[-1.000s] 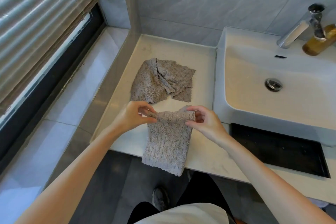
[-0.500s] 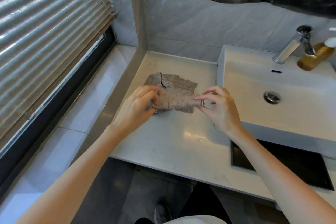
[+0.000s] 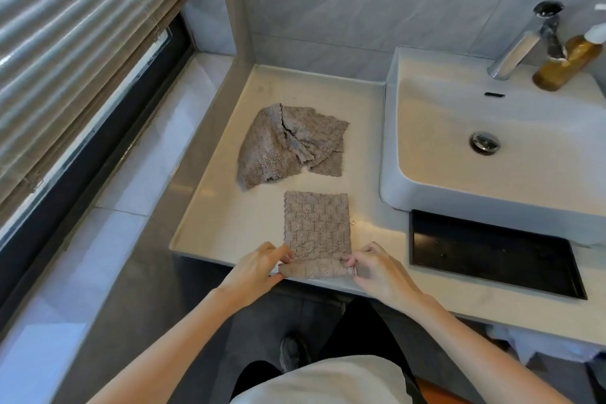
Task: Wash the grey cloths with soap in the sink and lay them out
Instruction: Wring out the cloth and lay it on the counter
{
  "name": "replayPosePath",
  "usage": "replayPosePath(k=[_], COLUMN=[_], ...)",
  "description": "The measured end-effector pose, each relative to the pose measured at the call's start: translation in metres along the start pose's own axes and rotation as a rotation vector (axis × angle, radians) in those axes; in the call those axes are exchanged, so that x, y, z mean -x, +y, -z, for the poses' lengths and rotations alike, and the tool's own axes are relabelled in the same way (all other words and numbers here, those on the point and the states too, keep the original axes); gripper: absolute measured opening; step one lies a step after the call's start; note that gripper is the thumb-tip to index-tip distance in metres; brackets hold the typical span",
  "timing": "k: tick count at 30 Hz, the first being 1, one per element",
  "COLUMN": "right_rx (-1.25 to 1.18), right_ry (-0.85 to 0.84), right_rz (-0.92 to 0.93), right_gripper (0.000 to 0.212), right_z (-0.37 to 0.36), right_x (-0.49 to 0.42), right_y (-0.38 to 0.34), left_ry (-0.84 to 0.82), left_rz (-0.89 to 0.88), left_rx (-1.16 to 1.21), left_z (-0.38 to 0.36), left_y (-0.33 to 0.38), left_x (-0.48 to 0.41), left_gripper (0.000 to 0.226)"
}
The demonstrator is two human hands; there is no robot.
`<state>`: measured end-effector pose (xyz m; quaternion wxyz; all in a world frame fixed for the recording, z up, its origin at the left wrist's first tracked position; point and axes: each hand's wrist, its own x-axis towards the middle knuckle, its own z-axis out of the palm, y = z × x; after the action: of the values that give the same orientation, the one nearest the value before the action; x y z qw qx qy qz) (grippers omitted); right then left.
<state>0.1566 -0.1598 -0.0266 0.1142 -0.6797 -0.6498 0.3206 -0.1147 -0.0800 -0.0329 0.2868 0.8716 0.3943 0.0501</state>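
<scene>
Grey waffle cloth (image 3: 316,226) now flat, rectangular

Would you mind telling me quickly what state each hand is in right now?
Left hand: closed, pinching the rolled near edge of the flat grey cloth.
Right hand: closed, pinching the same edge's other end.

One wide-angle camera, worn on the head, faces forward and steeply down at the desk (image 3: 229,226) from close above. The sink (image 3: 426,203) fills the right side of the view, the window blind (image 3: 65,43) the left.
</scene>
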Motion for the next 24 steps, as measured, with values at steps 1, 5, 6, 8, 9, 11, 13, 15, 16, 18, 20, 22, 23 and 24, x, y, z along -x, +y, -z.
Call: replayPosePath(k=[1, 5, 6, 8, 9, 11, 13, 15, 16, 18, 20, 22, 23, 24], right_rx=[0.009, 0.008, -0.007, -0.023, -0.031, -0.054, -0.080, -0.105, -0.101, -0.051, 0.017, 0.163, 0.265, 0.351], right_ry=[-0.022, -0.067, -0.060, -0.023, 0.008, 0.107, 0.204, 0.275, 0.314, 0.383, 0.426, 0.413, 0.392, 0.375], right_rz=[-0.008, -0.067, -0.088, -0.136, -0.166, -0.214, -0.260, -0.325, -0.351, -0.375, -0.318, -0.079, 0.064, 0.180], right_gripper=[0.012, 0.018, 0.019, 0.022, 0.023, 0.026, 0.026, 0.023, 0.022, 0.028, 0.034, 0.032, 0.034, 0.038], right_z=[0.001, 0.002, 0.001, -0.002, -0.004, -0.011, -0.018, -0.023, -0.024, -0.026, -0.024, -0.024, -0.024, -0.025], right_x=[0.000, -0.006, -0.009, -0.019, -0.023, -0.032, -0.038, -0.041, -0.042, -0.041, -0.042, -0.044, -0.046, -0.049], right_y=[0.000, 0.004, 0.005, 0.004, 0.002, 0.000, -0.001, -0.004, -0.006, -0.009, -0.010, -0.008, -0.004, 0.002], left_ry=[-0.003, 0.032, 0.045, 0.072, 0.089, 0.114, 0.121, 0.122, 0.126, 0.145, 0.197, 0.292, 0.316, 0.326], left_rz=[-0.003, 0.090, 0.151, 0.256, 0.297, 0.387, 0.490, 0.586, 0.621, 0.644, 0.550, 0.324, 0.183, 0.040], left_rx=[0.007, 0.080, 0.138, 0.246, 0.275, 0.294, 0.290, 0.287, 0.274, 0.214, 0.057, -0.145, -0.225, -0.278], left_z=[-0.002, -0.006, -0.006, -0.006, -0.006, -0.008, -0.010, -0.012, -0.013, -0.015, -0.018, -0.021, -0.021, -0.022], left_y=[-0.001, 0.001, 0.002, 0.002, 0.002, 0.003, 0.005, 0.006, 0.006, 0.008, 0.008, 0.006, 0.005, 0.004], left_x=[0.000, -0.004, -0.006, -0.013, -0.017, -0.026, -0.035, -0.044, -0.047, -0.048, -0.046, -0.045, -0.045, -0.046], left_gripper=[0.023, 0.016, 0.014, 0.009, 0.008, 0.011, 0.021, 0.032, 0.035, 0.042, 0.043, 0.034, 0.028, 0.023])
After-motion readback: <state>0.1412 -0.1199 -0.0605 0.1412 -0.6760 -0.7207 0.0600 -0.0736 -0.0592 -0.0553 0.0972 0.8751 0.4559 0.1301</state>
